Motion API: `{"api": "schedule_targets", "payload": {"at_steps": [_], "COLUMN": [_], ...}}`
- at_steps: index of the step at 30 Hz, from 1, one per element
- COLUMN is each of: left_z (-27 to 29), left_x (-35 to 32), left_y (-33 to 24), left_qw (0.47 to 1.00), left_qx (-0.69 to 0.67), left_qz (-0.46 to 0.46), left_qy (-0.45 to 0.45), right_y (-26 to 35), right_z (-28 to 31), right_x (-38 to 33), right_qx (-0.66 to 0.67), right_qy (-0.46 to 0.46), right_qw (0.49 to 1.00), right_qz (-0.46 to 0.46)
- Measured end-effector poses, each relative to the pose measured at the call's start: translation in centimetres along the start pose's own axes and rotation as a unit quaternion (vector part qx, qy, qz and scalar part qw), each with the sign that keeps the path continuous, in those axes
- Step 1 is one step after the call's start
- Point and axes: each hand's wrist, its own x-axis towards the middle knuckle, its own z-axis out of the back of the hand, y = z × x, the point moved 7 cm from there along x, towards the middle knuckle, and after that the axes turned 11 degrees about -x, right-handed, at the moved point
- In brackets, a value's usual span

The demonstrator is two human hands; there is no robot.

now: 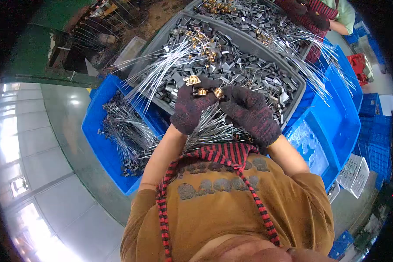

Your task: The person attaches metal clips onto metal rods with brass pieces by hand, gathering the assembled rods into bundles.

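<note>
Both my hands wear dark knitted gloves and meet over the near edge of a grey bin (288, 74). My left hand (188, 107) is closed on small brass-coloured metal fittings (201, 92), and one with a squarish pale plate (192, 80) shows at its fingertips. Fingers bent, my right hand (255, 114) pinches a round brass-coloured fitting (218, 92) beside the left fingers. Whether the left fingers also touch that piece I cannot tell. Beneath my hands lies a bundle of thin silvery metal rods (214, 126).
Small dark grey metal pieces (244, 70) heap the bin, with more rods (168, 63) over its left rim. A blue tub (98, 131) of rods stands left, blue tubs (336, 144) right. Across the bin, another person's gloved hand (316, 19) works near the pieces.
</note>
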Motion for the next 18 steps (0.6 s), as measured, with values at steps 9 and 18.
{"api": "schedule_targets", "payload": {"at_steps": [9,18], "left_z": [-0.4,-0.8], "left_x": [-2.0,-2.3], "left_y": [-1.6,-2.6], "left_qw": [0.99,0.98], "left_qx": [0.119,0.166], "left_qz": [-0.055,-0.111], "left_qy": [-0.047,-0.014], "right_y": [3.4,2.8], "right_z": [-0.6,-0.4], "right_x": [-0.2,-1.0], "right_qx": [-0.202,-0.115], "right_qy": [-0.052,-0.069], "right_qw": [0.975,0.989], "right_qz": [0.077,0.065]}}
